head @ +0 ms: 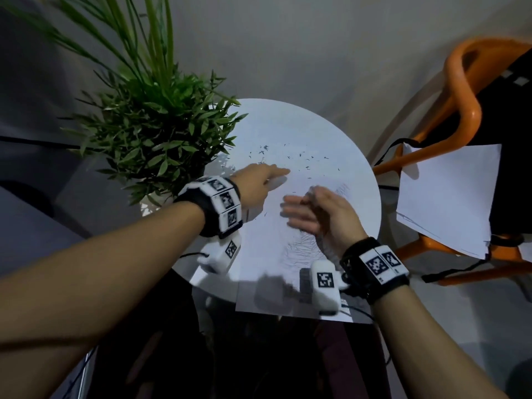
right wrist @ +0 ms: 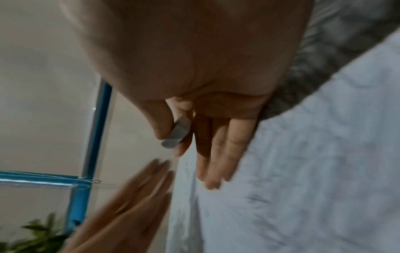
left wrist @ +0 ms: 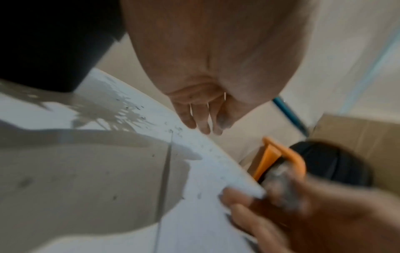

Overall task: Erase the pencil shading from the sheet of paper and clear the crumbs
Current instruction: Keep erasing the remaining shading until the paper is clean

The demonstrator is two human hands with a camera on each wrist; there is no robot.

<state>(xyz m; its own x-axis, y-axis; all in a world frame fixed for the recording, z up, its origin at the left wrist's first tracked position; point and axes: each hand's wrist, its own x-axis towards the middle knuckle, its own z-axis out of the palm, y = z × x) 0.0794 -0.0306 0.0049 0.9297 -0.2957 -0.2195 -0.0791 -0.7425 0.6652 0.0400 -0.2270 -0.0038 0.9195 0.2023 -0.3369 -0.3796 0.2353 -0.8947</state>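
A white sheet of paper (head: 267,254) lies on the round white table (head: 302,125). Pencil shading (head: 299,249) darkens the sheet's near middle. Dark eraser crumbs (head: 288,159) are strewn over the far part of the sheet and the table. My left hand (head: 276,172) lies flat with straight fingers on the sheet's far left, just short of the crumbs (left wrist: 173,131). My right hand (head: 293,208), blurred, is over the sheet's middle. In the right wrist view its thumb and forefinger pinch a small grey eraser (right wrist: 176,135) while the other fingers stay straight over the paper (right wrist: 303,171).
A leafy potted plant (head: 155,133) crowds the table's left side. To the right stands an orange chair (head: 460,90) with a stack of white sheets (head: 449,197) on its seat. The paper's near edge overhangs the table. A cardboard box (left wrist: 357,137) sits beyond the chair.
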